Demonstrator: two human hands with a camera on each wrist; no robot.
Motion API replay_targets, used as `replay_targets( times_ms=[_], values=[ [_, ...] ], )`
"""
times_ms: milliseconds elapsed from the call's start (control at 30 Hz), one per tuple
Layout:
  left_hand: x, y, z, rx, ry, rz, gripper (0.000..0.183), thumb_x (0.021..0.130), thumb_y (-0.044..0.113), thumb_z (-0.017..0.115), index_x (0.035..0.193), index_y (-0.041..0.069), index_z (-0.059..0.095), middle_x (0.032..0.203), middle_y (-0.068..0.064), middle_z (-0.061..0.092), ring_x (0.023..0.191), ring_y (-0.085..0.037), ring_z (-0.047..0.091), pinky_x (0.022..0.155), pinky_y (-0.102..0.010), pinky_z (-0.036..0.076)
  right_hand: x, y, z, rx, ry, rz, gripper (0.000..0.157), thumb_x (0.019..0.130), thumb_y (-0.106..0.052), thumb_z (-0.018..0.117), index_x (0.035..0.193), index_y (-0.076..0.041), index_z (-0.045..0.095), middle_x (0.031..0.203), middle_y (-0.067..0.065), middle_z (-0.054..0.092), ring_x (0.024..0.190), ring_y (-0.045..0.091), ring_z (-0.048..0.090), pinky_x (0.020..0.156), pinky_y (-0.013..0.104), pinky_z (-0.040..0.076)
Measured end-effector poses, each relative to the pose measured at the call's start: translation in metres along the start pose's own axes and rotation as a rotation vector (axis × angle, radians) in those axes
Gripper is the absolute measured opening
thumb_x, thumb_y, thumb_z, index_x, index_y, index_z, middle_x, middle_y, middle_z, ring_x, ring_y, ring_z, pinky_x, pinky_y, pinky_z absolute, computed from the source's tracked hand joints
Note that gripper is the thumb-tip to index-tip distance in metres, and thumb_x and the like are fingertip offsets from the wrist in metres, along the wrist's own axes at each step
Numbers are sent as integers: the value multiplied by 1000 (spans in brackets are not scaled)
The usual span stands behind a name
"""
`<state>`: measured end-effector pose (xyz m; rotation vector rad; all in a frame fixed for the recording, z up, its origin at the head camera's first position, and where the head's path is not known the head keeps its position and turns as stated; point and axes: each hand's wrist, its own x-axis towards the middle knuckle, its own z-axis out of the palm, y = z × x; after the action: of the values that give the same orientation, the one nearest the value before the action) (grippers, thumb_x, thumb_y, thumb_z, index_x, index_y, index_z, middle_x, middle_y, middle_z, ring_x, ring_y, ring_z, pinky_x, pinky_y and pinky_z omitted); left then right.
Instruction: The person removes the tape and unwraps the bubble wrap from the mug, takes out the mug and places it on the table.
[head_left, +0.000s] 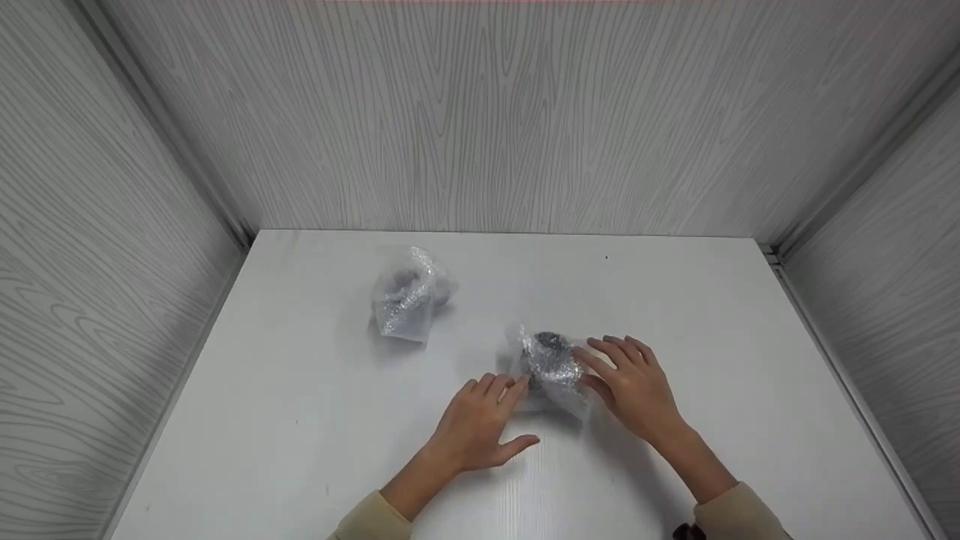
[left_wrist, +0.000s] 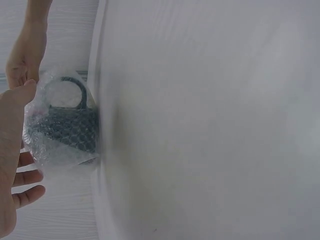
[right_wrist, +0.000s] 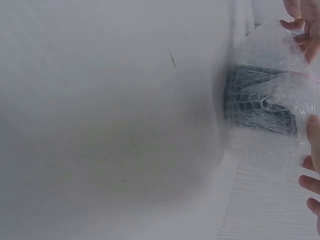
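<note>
Left hand (head_left: 474, 424) spread, index touching bubble-wrapped dark item (head_left: 553, 364), which sits on white table (head_left: 300, 435) between hands. Right hand (head_left: 636, 386) touches wrap's right side; can't tell if pinching.

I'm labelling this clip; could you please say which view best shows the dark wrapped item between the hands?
The left wrist view: the dark wrapped item shows its body and looped handle. The head view shows it small; the right wrist, its body but no clear handle.
</note>
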<state>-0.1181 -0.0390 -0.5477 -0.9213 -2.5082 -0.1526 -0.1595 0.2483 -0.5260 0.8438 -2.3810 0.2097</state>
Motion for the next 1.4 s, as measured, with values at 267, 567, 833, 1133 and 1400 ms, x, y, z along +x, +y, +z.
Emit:
replay_targets(
  times_ms=[267,567,833,1133,1400],
  values=[
    [0,8,1,-36,25,15,83,87,73,69,144,13,61,121,1,72,105,-18,67,84,-32,59,0,8,4,4,-16,-36,50,87,-19,82,136,-22,70,131,9,73,119,33,69,104,56,54],
    [0,13,0,-40,33,30,82,87,72,70,143,13,62,120,1,72,104,-17,68,82,-32,59,2,13,6,19,-34,-56,57,83,-12,85,137,-22,69,136,9,72,122,34,68,106,54,55],
    [3,17,0,-32,40,32,78,87,72,69,139,14,65,123,1,74,105,-18,69,81,-32,60,6,15,10,13,-18,-74,53,86,-9,82,136,-20,69,136,9,72,120,33,69,102,52,57],
    [5,18,-1,-6,-5,41,73,92,68,66,141,14,64,122,2,74,107,-17,70,85,-31,60,8,15,10,22,-28,-62,51,87,-8,81,136,-21,70,137,8,72,122,33,69,98,52,59],
    [11,10,-9,38,27,64,61,94,62,69,137,19,67,115,3,73,105,-16,71,85,-31,60,3,13,6,9,5,-16,50,88,-9,81,137,-17,69,135,9,74,121,35,70,95,54,60]
  ],
)
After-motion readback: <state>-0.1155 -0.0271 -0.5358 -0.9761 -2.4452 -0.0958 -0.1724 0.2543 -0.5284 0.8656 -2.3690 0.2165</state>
